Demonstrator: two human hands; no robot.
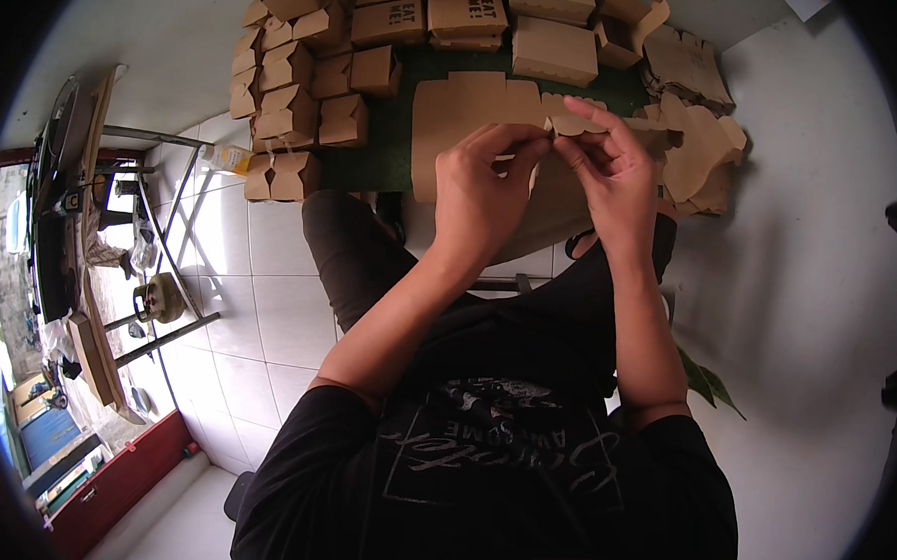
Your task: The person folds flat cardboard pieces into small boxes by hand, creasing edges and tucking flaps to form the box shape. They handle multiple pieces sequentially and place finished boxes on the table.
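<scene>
A brown cardboard box blank (pixel 446 115), unfolded and with scalloped edges along part of its outline, is in front of me above the green tabletop. My left hand (pixel 485 182) has its thumb and fingers pinched on a small flap near the blank's far right part. Close beside it, my right hand (pixel 613 177) pinches the same flap area between thumb and fingers, its index finger raised along the scalloped edge. The fingers partly hide the fold between them. Below the hands, the rest of the blank is hidden by my wrists.
Folded brown boxes (pixel 288 113) are stacked along the table's left side, and larger closed boxes (pixel 556 52) stand at the back. Flat cardboard blanks (pixel 696 151) lie piled at the right. A bottle of yellow liquid (pixel 226 158) is beside the left stack. The table's green top (pixel 392 142) shows between them.
</scene>
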